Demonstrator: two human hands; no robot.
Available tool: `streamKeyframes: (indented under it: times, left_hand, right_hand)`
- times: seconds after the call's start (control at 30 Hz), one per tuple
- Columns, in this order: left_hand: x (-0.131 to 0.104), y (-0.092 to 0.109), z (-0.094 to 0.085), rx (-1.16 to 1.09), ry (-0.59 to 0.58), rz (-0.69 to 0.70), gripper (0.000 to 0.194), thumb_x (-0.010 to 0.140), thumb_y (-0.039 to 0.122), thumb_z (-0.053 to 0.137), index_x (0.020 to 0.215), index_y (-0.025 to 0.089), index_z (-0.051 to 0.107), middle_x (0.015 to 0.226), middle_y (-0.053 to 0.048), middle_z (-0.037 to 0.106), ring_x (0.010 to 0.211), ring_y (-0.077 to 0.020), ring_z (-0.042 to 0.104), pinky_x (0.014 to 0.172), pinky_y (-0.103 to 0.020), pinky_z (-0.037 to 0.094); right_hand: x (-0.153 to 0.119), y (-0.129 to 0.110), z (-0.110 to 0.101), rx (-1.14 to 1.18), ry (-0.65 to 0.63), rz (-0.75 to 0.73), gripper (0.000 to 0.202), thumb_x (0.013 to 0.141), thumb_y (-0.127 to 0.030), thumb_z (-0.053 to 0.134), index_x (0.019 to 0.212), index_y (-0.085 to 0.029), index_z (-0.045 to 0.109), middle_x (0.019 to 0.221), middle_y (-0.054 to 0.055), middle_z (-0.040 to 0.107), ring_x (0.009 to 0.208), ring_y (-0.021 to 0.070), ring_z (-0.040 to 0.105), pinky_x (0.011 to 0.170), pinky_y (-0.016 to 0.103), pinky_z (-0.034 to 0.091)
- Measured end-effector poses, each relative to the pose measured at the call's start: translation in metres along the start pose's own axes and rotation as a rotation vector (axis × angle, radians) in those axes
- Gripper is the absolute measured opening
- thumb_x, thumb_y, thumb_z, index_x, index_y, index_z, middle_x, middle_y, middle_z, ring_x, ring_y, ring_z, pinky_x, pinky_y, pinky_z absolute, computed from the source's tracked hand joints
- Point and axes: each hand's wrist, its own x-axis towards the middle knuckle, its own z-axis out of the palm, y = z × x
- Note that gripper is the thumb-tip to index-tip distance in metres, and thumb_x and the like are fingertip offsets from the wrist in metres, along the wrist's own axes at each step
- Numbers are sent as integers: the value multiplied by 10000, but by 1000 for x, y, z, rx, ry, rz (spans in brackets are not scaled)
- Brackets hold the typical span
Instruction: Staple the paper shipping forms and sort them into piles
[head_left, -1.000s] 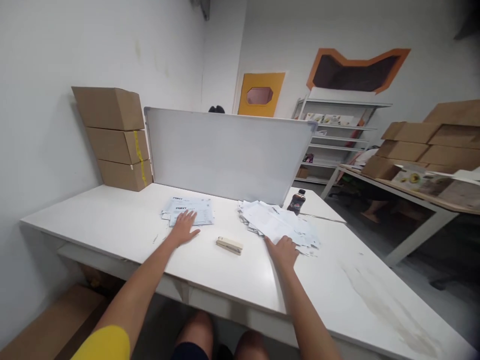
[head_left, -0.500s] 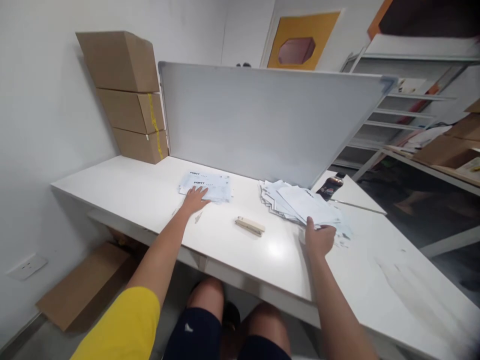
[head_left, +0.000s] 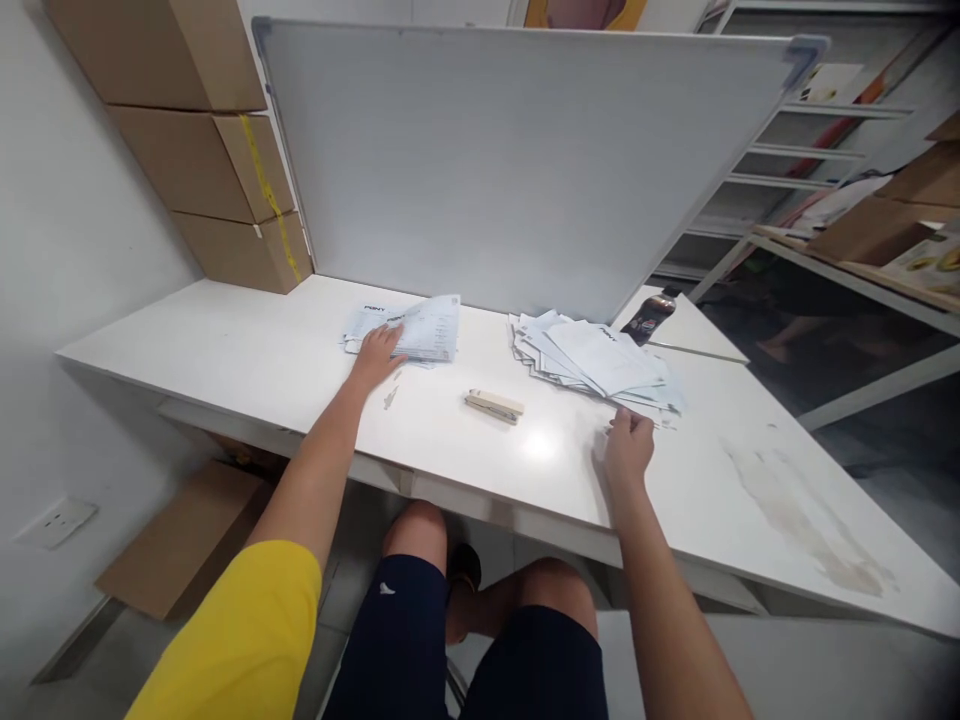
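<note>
My left hand (head_left: pixel 377 358) lies with fingers stretched out over the near-left part of a small stack of printed paper sheets (head_left: pixel 435 335). The top sheet bulges upward at its right side. Beside a larger, fanned-out pile of paper sheets (head_left: pixel 600 352), my right hand (head_left: pixel 630 448) hovers at the near edge with curled, closed fingers. Whether anything is between those fingertips is too small to make out. A cream stapler (head_left: pixel 493 406) lies on the white table (head_left: pixel 450 460) between the two hands, touched by neither.
A whiteboard (head_left: pixel 480 170) stands along the table's back. A dark drink bottle (head_left: pixel 649 316) stands behind the right pile. Cardboard boxes (head_left: pixel 240 245) are stacked at the back left. A brown stain (head_left: pixel 810 520) marks the table's right side.
My view has tipped downward. My right hand has drawn back from the right pile's near edge. Under my left hand, the top sheet's right side has risen.
</note>
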Motion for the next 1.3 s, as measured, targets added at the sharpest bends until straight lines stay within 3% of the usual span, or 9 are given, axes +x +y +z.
streamKeyframes:
  times: [0.07,0.2,0.37,0.5,0.67,0.83,1.0,1.17,1.3]
  left_hand:
    - [10,-9,3,24,-56,25,708,913,477,497,1521,192,273,1522,-91,394,1463,-294,181,1180,-461,126]
    - [24,-23,11,43,-151,-168,753,875,633,463,1482,198,362,1544,-127,346,1431,-389,221,1137,-570,169]
    - [20,-23,9,39,-13,-73,379,908,388,482,1195,190,631,1249,-104,617,1166,-268,537,1012,-396,388]
    - [14,-18,-1,99,35,-35,199,844,279,520,943,181,661,969,-103,653,973,-261,577,852,-366,444]
    - [9,-6,-15,219,-38,104,186,865,229,456,835,180,633,897,-129,636,931,-280,573,829,-405,409]
    - [-30,15,-25,241,95,99,259,901,205,402,771,177,624,815,-133,632,880,-281,581,823,-425,397]
    - [-69,39,-23,171,13,287,260,896,195,426,726,188,622,773,-106,644,794,-239,596,744,-376,420]
    - [-68,48,-25,85,-92,146,342,938,304,402,725,193,645,779,-89,673,789,-224,626,728,-341,430]
    - [-65,49,-24,71,-177,93,374,942,368,397,753,198,672,825,-83,702,813,-227,643,729,-329,431]
  right_hand:
    - [1,-1,1,14,38,14,366,862,-535,417,1001,-208,503,913,52,607,836,198,567,787,346,428]
    - [5,-11,7,-31,-5,53,388,850,-528,433,1051,-208,519,909,55,619,843,218,577,806,363,425]
    - [7,-26,12,-135,-36,90,440,841,-521,427,1130,-208,537,946,70,642,886,247,585,902,403,392]
    - [5,-28,12,-83,-52,95,463,845,-516,404,1158,-204,539,976,87,654,879,253,593,872,382,407]
    - [4,-33,11,-122,-68,88,473,852,-474,386,1198,-184,528,1016,106,664,937,271,602,916,391,385]
    - [0,-39,10,-117,-85,55,464,856,-478,358,1153,-181,553,984,103,674,907,269,616,829,353,414]
    - [-31,-53,13,-106,-287,-199,423,887,-537,303,817,-234,590,773,55,672,774,238,610,668,299,393]
    - [-84,-71,17,12,-550,-306,489,901,-594,315,681,-232,559,696,40,670,715,206,613,659,281,396]
    - [-97,-67,19,145,-570,-260,538,883,-651,340,700,-217,598,712,48,676,720,210,610,669,288,417]
